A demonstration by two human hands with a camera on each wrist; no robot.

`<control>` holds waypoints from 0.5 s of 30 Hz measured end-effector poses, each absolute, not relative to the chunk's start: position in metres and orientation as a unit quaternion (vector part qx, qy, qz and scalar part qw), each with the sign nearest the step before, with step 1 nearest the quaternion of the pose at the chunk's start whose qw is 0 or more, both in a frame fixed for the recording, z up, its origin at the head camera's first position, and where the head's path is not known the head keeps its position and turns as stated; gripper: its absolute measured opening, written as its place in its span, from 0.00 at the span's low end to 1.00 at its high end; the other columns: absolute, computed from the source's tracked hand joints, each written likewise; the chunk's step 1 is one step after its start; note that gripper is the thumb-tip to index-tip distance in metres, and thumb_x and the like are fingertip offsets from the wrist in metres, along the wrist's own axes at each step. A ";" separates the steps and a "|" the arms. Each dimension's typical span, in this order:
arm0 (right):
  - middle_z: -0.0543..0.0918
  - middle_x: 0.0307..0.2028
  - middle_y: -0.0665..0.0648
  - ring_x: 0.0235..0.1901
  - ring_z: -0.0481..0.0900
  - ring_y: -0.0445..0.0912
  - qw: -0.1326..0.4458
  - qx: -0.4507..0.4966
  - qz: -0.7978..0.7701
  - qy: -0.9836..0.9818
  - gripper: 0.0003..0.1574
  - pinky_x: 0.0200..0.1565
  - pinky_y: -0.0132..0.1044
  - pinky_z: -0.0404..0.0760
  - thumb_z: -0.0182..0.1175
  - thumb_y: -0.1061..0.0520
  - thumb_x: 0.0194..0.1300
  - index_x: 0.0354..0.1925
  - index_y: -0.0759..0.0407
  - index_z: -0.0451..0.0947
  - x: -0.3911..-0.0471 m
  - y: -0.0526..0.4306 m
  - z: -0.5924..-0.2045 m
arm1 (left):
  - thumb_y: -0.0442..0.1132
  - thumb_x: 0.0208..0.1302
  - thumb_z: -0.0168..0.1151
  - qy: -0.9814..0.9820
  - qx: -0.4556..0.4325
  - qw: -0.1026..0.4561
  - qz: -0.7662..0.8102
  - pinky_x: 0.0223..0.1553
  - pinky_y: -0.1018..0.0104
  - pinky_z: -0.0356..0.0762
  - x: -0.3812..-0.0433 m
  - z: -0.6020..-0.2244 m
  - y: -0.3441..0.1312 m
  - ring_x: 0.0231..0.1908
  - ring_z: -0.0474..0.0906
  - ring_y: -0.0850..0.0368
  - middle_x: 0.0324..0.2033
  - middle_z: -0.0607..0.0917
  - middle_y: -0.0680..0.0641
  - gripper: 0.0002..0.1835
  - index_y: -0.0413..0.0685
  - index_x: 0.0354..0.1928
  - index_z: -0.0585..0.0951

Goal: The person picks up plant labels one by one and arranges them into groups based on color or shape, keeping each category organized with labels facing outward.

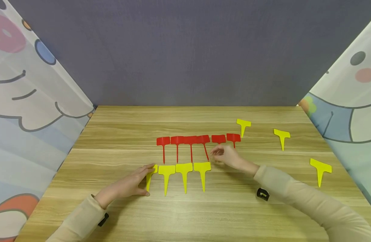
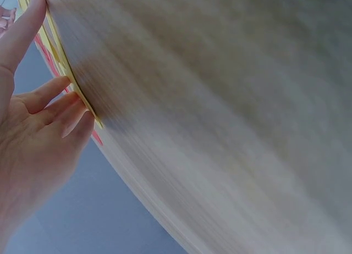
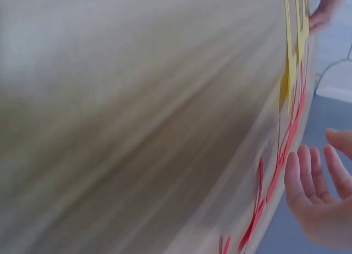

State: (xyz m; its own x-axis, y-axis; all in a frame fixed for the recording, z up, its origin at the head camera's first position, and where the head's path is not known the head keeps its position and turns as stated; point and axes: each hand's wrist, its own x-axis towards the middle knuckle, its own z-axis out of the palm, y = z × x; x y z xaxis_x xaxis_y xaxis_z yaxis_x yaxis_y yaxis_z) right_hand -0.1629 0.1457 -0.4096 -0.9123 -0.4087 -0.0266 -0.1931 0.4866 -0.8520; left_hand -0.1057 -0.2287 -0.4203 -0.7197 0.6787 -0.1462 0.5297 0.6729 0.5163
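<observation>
Several yellow T-shaped plant labels (image 1: 184, 167) lie side by side in a row, spikes toward the person. My left hand (image 1: 132, 181) rests at the leftmost yellow label (image 1: 154, 169) and partly covers it. Its fingertips touch that label's head, and the thumb lies near the spike's tip. Behind is a row of red T-shaped plant labels (image 1: 190, 139) with thin stems. My right hand (image 1: 229, 157) hovers by these stems, fingers loosely bent, with nothing visible in them. It hides part of the stem of one red label (image 1: 218, 138). In the right wrist view the right hand (image 3: 322, 196) is apart from the labels.
At the right of the wooden table (image 1: 233, 215) lie three scattered yellow labels: one behind the red row (image 1: 243, 127), one farther right (image 1: 282, 137) and one nearest the right edge (image 1: 320, 170). A grey panel (image 1: 197, 53) stands behind; printed curtains (image 1: 37, 101) flank both sides.
</observation>
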 end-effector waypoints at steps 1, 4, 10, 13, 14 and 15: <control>0.81 0.32 0.62 0.30 0.76 0.46 0.108 -0.186 -0.473 0.854 0.11 0.29 0.30 0.76 0.58 0.69 0.52 0.38 0.71 0.77 -0.165 0.148 -0.409 | 0.43 0.48 0.67 0.899 0.336 0.165 0.226 0.58 0.49 0.58 -0.106 -0.420 -0.229 0.62 0.53 0.42 0.64 0.54 0.39 0.41 0.34 0.61 0.60; 0.81 0.31 0.64 0.30 0.76 0.48 0.092 -0.209 -0.471 0.852 0.11 0.32 0.31 0.76 0.57 0.71 0.51 0.37 0.72 0.77 -0.173 0.154 -0.410 | 0.43 0.47 0.67 0.899 0.337 0.165 0.226 0.58 0.49 0.58 -0.106 -0.420 -0.229 0.62 0.53 0.41 0.64 0.55 0.39 0.41 0.34 0.61 0.61; 0.80 0.32 0.66 0.31 0.77 0.50 0.072 -0.212 -0.463 0.858 0.13 0.33 0.32 0.76 0.60 0.69 0.52 0.39 0.72 0.76 -0.187 0.168 -0.406 | 0.43 0.47 0.68 0.899 0.337 0.163 0.226 0.57 0.49 0.58 -0.106 -0.418 -0.228 0.62 0.53 0.41 0.64 0.55 0.38 0.40 0.34 0.60 0.61; 0.80 0.34 0.67 0.33 0.77 0.53 0.075 -0.200 -0.465 0.859 0.15 0.33 0.31 0.76 0.59 0.69 0.53 0.42 0.73 0.75 -0.193 0.176 -0.404 | 0.43 0.47 0.68 0.900 0.336 0.163 0.225 0.58 0.49 0.58 -0.106 -0.418 -0.228 0.62 0.53 0.41 0.64 0.55 0.38 0.40 0.34 0.60 0.62; 0.80 0.35 0.68 0.33 0.77 0.54 0.078 -0.198 -0.468 0.858 0.15 0.33 0.32 0.76 0.59 0.69 0.54 0.42 0.74 0.74 -0.195 0.178 -0.403 | 0.43 0.47 0.67 0.900 0.336 0.164 0.224 0.58 0.49 0.58 -0.105 -0.418 -0.228 0.62 0.53 0.42 0.64 0.55 0.38 0.40 0.34 0.60 0.62; 0.79 0.36 0.68 0.34 0.77 0.55 0.081 -0.195 -0.469 0.858 0.16 0.33 0.31 0.77 0.58 0.68 0.54 0.43 0.75 0.74 -0.197 0.181 -0.403 | 0.43 0.47 0.67 0.900 0.335 0.164 0.224 0.58 0.49 0.58 -0.105 -0.418 -0.228 0.62 0.53 0.42 0.64 0.55 0.38 0.40 0.34 0.60 0.62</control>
State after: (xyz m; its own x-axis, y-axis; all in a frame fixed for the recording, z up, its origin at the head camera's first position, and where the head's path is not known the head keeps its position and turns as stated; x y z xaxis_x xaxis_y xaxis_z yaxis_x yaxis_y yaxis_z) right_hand -0.1971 0.1808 -0.4027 -0.9113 -0.4094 0.0443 -0.2582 0.4842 -0.8360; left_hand -0.1052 -0.2282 -0.4182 -0.7210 0.6775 -0.1454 0.5302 0.6745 0.5137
